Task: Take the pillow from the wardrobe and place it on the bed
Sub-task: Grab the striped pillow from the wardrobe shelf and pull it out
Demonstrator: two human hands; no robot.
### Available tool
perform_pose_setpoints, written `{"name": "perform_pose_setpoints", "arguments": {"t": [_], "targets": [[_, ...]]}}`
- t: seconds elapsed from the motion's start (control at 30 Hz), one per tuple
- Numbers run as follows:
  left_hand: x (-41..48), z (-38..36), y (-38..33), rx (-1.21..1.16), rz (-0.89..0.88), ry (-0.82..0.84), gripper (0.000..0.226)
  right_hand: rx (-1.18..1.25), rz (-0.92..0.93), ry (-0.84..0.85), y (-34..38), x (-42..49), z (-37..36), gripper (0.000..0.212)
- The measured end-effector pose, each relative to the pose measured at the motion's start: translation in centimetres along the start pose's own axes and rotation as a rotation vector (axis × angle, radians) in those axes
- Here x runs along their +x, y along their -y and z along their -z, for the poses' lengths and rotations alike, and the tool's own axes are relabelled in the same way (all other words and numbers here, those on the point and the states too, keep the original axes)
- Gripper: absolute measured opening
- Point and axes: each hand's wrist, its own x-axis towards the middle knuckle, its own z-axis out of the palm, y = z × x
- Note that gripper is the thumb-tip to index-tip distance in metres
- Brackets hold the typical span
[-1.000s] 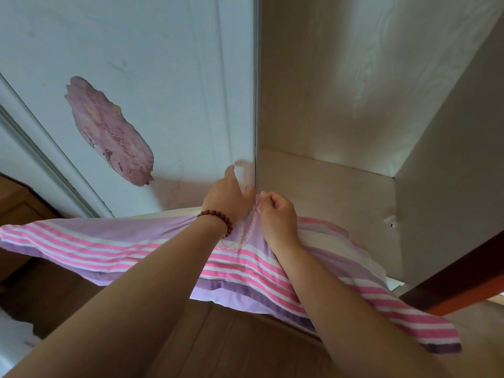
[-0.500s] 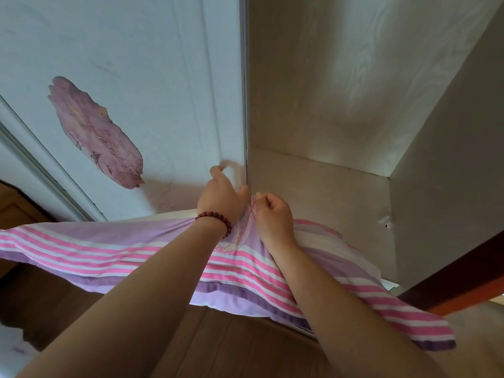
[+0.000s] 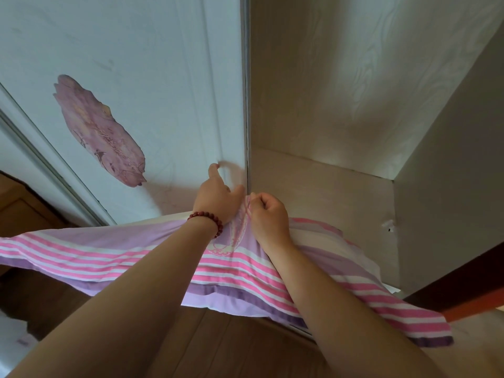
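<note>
A pillow [image 3: 240, 276] in a pink, white and purple striped case lies across the front edge of a high wardrobe shelf [image 3: 321, 186], its ends hanging past the edge on both sides. My left hand [image 3: 218, 200], with a dark red bead bracelet at the wrist, pinches the bunched top of the case, with the forefinger raised against the door. My right hand [image 3: 268, 214] is closed on the same fold of fabric, right beside the left. The bed is out of view.
A white sliding wardrobe door [image 3: 136, 77] with a pink flower decal [image 3: 98, 132] stands at left. The pale wood compartment has a side wall [image 3: 450, 173] at right. A dark red-brown edge [image 3: 463, 285] crosses the lower right. Wooden panelling lies below.
Hardly anything has moved; my left forefinger has lifted a little higher on the door, while both hands keep their hold on the fabric.
</note>
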Motion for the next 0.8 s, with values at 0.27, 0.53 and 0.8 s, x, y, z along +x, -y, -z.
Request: {"name": "perform_pose_setpoints", "arguments": {"t": [0.27,0.53,0.8], "targets": [[-0.4,0.0,0.6,-0.011,-0.022,0.033,0.068,-0.019,-0.015,0.013,-0.2,-0.6,0.1,0.034],[-1.6,-1.4,-0.5,-0.032,-0.041,0.047,0.070,-0.032,-0.049,-0.010,-0.7,-1.5,2.0,0.035],[-4.0,-3.6,-2.8,-0.045,-0.071,0.092,0.080,-0.026,-0.077,-0.070,-1.3,-2.9,5.6,0.040]]}}
